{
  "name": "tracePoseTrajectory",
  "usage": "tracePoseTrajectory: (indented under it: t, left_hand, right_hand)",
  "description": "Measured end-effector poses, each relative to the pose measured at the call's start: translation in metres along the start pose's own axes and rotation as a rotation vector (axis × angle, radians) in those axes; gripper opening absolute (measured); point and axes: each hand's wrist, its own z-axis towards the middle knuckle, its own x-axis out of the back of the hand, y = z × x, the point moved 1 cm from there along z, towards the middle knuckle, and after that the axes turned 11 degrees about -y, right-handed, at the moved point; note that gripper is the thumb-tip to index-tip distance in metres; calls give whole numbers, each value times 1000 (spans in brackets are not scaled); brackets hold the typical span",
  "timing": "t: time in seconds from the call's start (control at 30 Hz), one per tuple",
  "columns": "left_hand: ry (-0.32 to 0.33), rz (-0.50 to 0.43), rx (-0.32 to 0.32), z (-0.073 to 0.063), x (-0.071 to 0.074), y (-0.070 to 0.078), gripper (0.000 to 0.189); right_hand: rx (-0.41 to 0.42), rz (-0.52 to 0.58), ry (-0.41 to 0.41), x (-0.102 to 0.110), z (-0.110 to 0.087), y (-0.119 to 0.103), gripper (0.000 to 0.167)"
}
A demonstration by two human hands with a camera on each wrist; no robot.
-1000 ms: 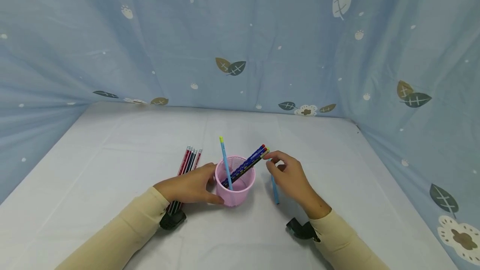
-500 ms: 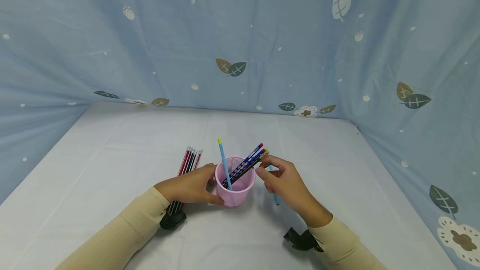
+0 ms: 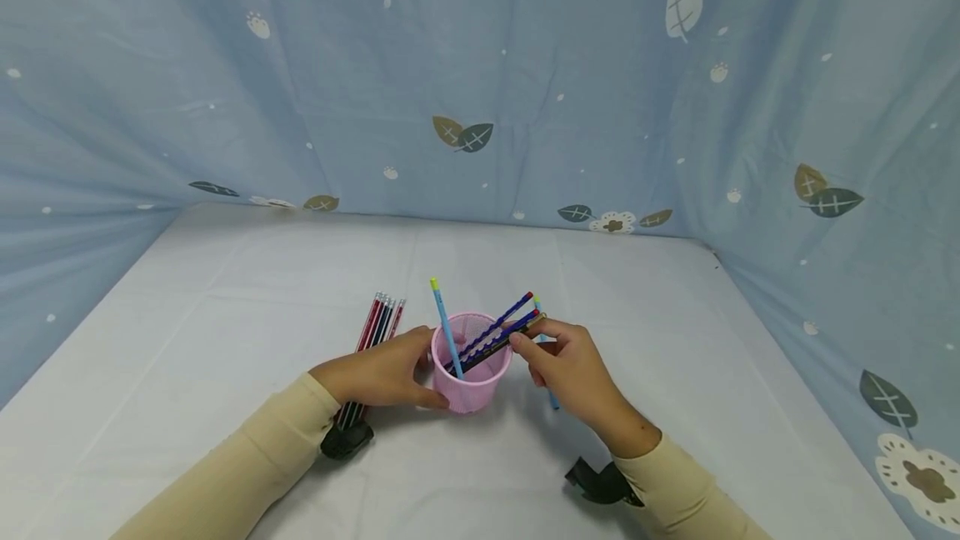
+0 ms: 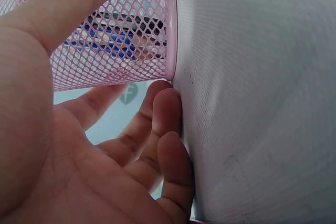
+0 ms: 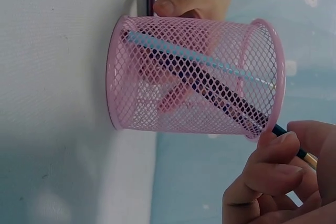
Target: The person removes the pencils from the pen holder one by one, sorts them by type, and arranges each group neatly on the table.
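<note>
A pink mesh pencil cup (image 3: 471, 396) stands upright on the table, with my left hand (image 3: 386, 369) holding it from the left, thumb in front. My right hand (image 3: 577, 369) is at the cup's right rim, pinching a dark pencil (image 5: 280, 130) with a gold end between thumb and forefinger. Two blue pencils (image 3: 516, 305) with red ends lean right in the cup beside it. A light blue pencil (image 3: 444, 317) with a yellow tip leans left inside. Through the mesh in the right wrist view, the lower ends of the pencils show.
Another light blue pencil (image 3: 554, 400) lies on the white table (image 3: 630, 307), partly hidden under my right hand. Several red and black pencils (image 3: 375, 323) lie in a bundle beneath my left wrist. A blue patterned curtain (image 3: 600, 65) hangs behind the table.
My right hand has moved left to the cup's rim and now pinches the dark pencil. The leaning pencils have spread apart slightly, and the light blue one tilts further left. My left hand stays put.
</note>
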Motion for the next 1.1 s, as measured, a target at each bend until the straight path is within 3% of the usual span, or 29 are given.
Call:
tracePoseTrajectory:
  t: [0.47, 0.83, 1.1]
  left_hand:
    - [7, -30, -27, 1, -1, 0, 78]
    - [3, -26, 9, 1, 0, 1, 77]
    - [4, -36, -17, 1, -1, 1, 79]
  right_hand:
    - [90, -202, 99, 2, -3, -5, 12]
    - [119, -199, 154, 10, -6, -12, 10]
    - [169, -196, 224, 20, -10, -20, 11]
